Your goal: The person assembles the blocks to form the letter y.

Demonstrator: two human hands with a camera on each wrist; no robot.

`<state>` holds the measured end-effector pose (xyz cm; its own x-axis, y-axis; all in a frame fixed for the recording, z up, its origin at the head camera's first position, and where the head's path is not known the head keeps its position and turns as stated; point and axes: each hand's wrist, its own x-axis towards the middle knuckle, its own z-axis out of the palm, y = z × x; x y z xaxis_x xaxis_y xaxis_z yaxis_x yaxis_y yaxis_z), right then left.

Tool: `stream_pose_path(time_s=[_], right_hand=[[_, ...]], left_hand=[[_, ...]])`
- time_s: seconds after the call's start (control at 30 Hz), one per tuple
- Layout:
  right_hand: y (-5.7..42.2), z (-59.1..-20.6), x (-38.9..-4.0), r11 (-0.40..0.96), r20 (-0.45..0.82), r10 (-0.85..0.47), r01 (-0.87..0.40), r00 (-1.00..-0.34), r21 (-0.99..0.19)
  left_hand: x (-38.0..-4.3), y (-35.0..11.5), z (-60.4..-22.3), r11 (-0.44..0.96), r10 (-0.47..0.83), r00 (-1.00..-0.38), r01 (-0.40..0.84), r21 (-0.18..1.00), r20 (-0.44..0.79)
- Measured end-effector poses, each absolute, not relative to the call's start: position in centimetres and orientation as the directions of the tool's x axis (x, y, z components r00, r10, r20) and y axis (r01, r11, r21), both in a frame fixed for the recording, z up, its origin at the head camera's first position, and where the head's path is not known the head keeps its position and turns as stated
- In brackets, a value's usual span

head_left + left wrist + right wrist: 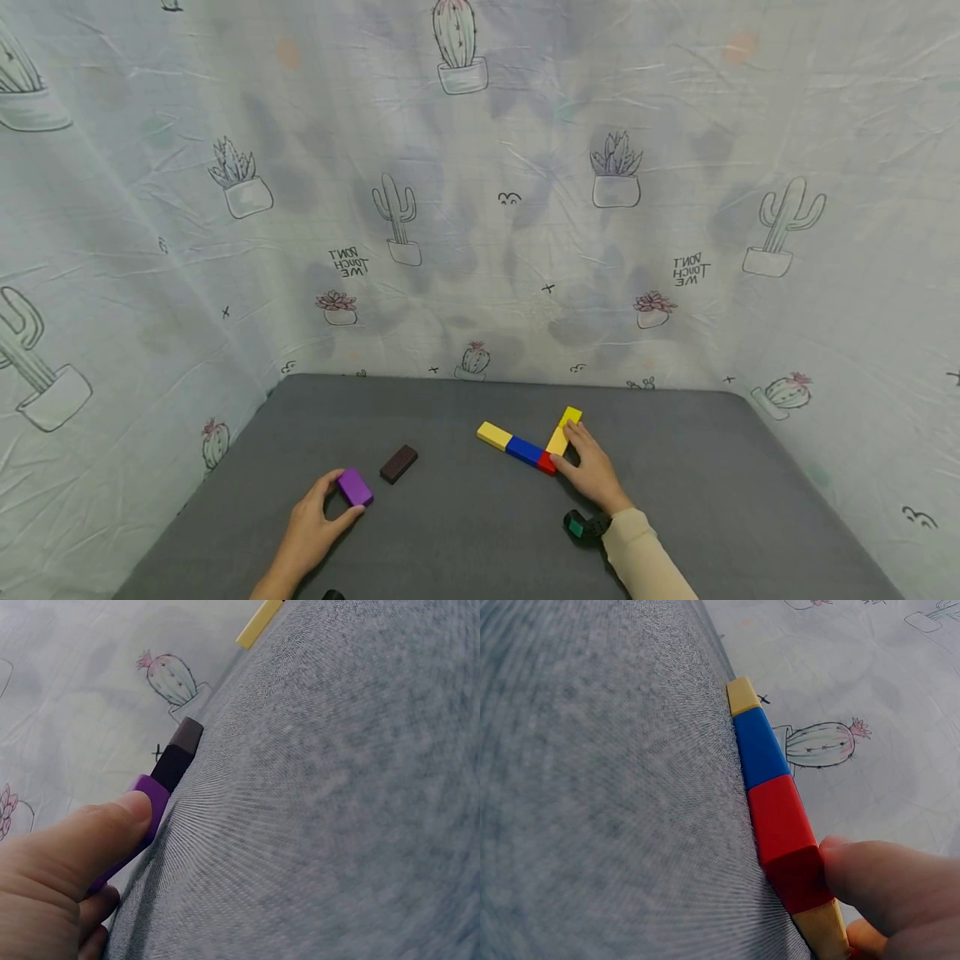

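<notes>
Grey tabletop [450,533] is backed by a cactus-print sheet [480,233]. Between left hand [309,523] thumb and fingers, the purple block [355,487] is pinched by its ends. Just beyond those fingers and to their right, the dark block [398,463] is laid apart, its long axis slanted roughly across the purple block's; it is neared most by this hand. By the right hand [592,473], red block [547,463] and yellow strip [556,442] are touched; whether gripped cannot be told. Left of that thumb, blue block [525,450] and end yellow block [494,436] are lined up.
</notes>
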<state>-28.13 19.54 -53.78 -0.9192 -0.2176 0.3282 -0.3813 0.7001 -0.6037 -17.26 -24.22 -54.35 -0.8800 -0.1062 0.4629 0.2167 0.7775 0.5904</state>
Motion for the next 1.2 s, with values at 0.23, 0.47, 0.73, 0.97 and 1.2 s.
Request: stream_pose_path(time_s=[0.23, 0.47, 0.73, 0.97, 1.2], right_hand=[[19.6, -53.8, -28.2, 0.703, 0.326, -0.218, -0.380, -0.920, -0.601], [19.6, -53.7, -28.3, 0.702, 0.328, -0.220, -0.383, -0.919, -0.601], [19.7, -54.3, -28.4, 0.706, 0.350, -0.224, -0.399, -0.909, -0.585], [19.6, -54.3, -28.4, 0.707, 0.345, -0.216, -0.390, -0.913, -0.590], [19.6, -54.1, -28.3, 0.708, 0.336, -0.217, -0.385, -0.917, -0.592]], left_hand=[[-17.3, -24.4, -54.1, 0.749, -0.115, -0.902, 0.196, 0.633, 0.415], [-17.6, -24.4, -54.3, 0.752, -0.134, -0.881, 0.207, 0.625, 0.453], [-17.5, -24.1, -54.2, 0.760, -0.154, -0.866, 0.204, 0.617, 0.475], [-17.3, -22.7, -53.5, 0.741, -0.107, -0.853, 0.274, 0.613, 0.512], [-17.0, -21.1, -52.9, 0.704, -0.064, -0.871, 0.306, 0.641, 0.487]])
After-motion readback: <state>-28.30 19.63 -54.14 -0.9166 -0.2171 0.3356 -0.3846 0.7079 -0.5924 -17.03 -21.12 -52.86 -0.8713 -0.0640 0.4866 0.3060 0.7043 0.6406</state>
